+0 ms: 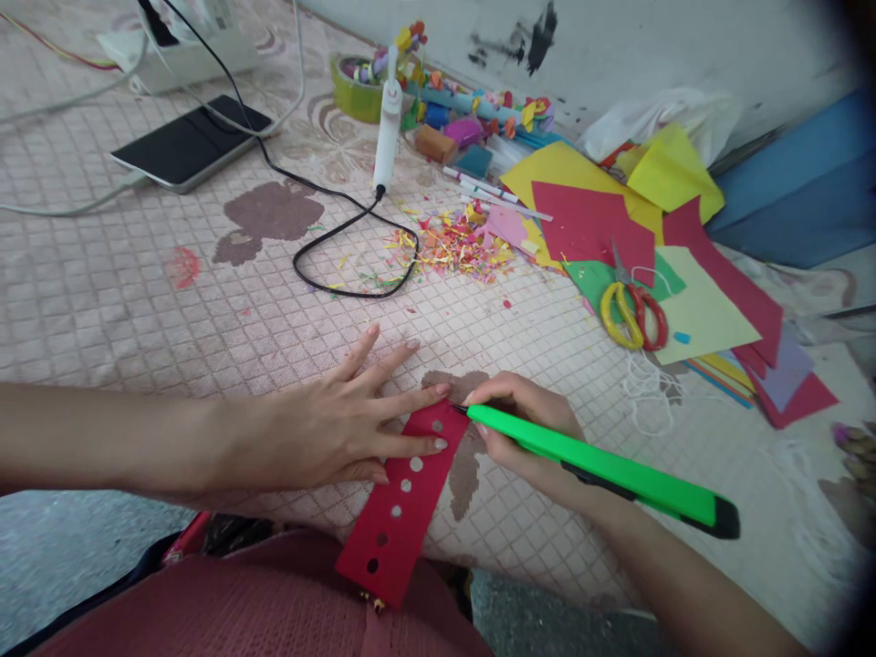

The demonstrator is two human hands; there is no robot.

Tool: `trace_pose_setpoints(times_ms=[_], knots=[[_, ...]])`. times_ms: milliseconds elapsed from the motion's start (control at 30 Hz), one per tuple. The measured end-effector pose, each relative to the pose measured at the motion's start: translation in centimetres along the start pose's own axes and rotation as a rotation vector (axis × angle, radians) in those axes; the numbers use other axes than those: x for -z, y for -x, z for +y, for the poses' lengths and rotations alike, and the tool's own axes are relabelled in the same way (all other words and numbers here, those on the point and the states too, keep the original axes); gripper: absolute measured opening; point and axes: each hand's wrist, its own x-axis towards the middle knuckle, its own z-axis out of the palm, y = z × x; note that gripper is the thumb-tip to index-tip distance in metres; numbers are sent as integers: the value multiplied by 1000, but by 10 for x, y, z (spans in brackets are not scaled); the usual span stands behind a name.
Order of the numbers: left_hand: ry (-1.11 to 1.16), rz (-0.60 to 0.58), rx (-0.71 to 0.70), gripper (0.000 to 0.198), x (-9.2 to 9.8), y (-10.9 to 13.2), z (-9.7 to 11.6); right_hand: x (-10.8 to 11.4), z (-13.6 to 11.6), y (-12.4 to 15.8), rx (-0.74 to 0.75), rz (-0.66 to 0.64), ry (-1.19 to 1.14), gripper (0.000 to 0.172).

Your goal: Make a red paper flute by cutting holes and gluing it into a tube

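Observation:
A red paper strip [397, 538] with a row of several round holes lies at the table's near edge, its lower end hanging over. My left hand [342, 415] is spread flat, fingers apart, with fingertips pressing on the strip's upper part. My right hand [526, 420] is closed around the front of a bright green utility knife [602, 465]. The knife's dark tip touches the strip's top right corner, close to my left fingertips. The knife's long body slants back over my right forearm.
Yellow and red scissors [633, 315] lie on coloured paper sheets [595, 224] at the right. Paper scraps [465, 246] and a white glue gun [387, 137] with a looping black cord are behind my hands. A tablet-like device [192, 141] and a power strip [184, 59] are at the back left.

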Motion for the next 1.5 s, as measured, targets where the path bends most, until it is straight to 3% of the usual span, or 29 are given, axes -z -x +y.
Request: trace_pose_setpoints(times_ms=[267, 467, 767, 1233, 1500], knots=[[78, 30, 15, 53, -6, -3, 3, 1, -5, -2, 22, 14, 5, 23], [108, 49, 41, 48, -6, -9, 10, 1, 6, 0, 62, -46, -5, 22], [57, 80, -20, 39, -5, -6, 5, -2, 2, -2, 38, 11, 16, 24], [96, 93, 12, 37, -3, -7, 11, 2, -3, 1, -2, -9, 12, 24], [203, 186, -17, 44, -7, -8, 6, 1, -5, -3, 40, 5, 25, 22]])
